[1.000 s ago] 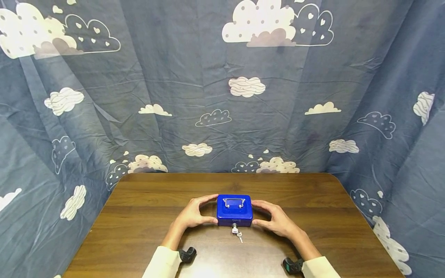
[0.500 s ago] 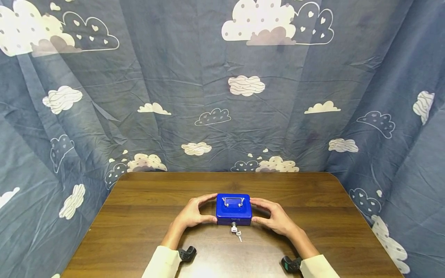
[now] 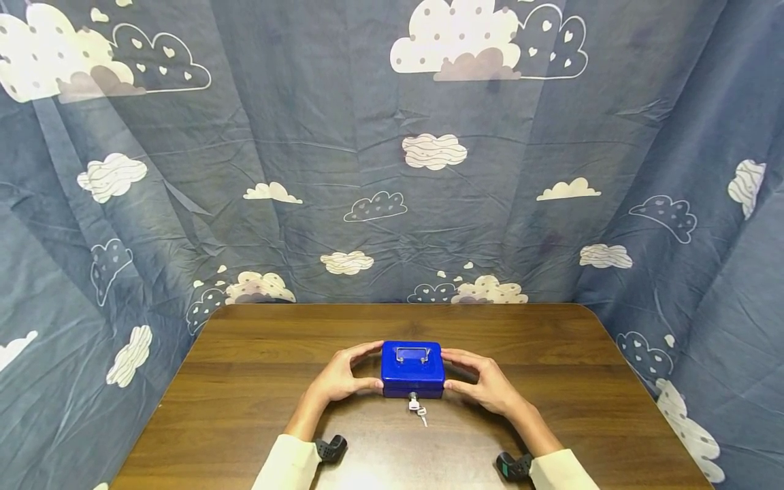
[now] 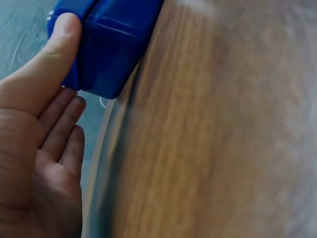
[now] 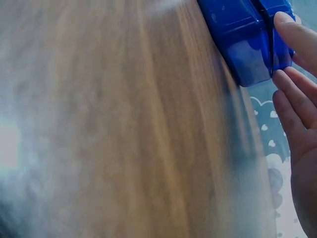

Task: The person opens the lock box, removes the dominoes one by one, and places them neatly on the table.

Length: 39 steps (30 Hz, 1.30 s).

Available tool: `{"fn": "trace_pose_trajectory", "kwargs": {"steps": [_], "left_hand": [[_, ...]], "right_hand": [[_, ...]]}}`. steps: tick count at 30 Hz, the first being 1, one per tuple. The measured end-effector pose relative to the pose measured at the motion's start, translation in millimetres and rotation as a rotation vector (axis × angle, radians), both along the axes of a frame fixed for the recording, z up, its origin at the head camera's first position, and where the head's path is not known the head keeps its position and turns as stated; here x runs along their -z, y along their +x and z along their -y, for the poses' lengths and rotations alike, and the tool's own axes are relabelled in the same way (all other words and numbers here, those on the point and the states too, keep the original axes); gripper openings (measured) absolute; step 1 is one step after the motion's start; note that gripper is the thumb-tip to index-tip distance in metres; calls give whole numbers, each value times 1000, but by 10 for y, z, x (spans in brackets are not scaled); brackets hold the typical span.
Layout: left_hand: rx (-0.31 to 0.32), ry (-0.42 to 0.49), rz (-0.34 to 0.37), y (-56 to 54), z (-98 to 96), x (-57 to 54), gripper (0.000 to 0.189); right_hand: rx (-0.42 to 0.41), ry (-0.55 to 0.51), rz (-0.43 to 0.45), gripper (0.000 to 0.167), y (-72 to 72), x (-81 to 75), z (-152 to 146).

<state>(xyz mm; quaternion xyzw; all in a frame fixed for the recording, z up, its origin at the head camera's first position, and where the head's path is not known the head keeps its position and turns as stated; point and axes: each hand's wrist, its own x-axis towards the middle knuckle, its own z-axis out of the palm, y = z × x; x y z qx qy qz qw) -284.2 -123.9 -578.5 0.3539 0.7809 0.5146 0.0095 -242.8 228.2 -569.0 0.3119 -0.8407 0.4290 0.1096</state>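
A blue metal cash box (image 3: 413, 378) stands on the table with its lid down and a wire handle (image 3: 413, 350) on top. From the lock at its front hangs a pair of small keys (image 3: 422, 412). My left hand (image 3: 337, 378) grips the left side, thumb at the front corner and fingers reaching to the back one. On the opposite side my right hand (image 3: 490, 388) holds the box the same way. In the left wrist view the thumb (image 4: 67, 29) lies on the lid, above the seam. The right wrist view shows the other thumb (image 5: 286, 21) against the lid edge.
The brown wooden table (image 3: 275, 340) extends around the box, with a bright glare near its front. Behind and beside it hangs a grey-blue curtain (image 3: 318, 136) printed with clouds. Black wrist cameras (image 3: 331, 448) sit at both cuffs.
Both thumbs have shifted slightly upward at the box's front corners, toward the lid. The box and keys stay in the same place.
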Motion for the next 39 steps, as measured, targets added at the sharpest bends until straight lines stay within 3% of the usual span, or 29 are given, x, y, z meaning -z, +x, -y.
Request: {"fn": "trace_pose_trajectory", "kwargs": {"steps": [5,10,23,32,39], "left_hand": [[11,45,30,-11,-4,14,76],[-4,16,38,-12,4,-10,70],[-57,2,3,-47,-20,-36,56],[-91,3,-17,-35,-46,-54,51],[-132,-10,-22,-35,-57,-62,47]], "right_hand": [[-41,-76,54,48,-21,-4,-1],[-61,-131,76,44,-49,0,-6],[-39,-164,94,39,-101,-50,18],[-117,-180,61,43,-121,-111,7],[-96,-184,84,41,-145,-113,26]]}}
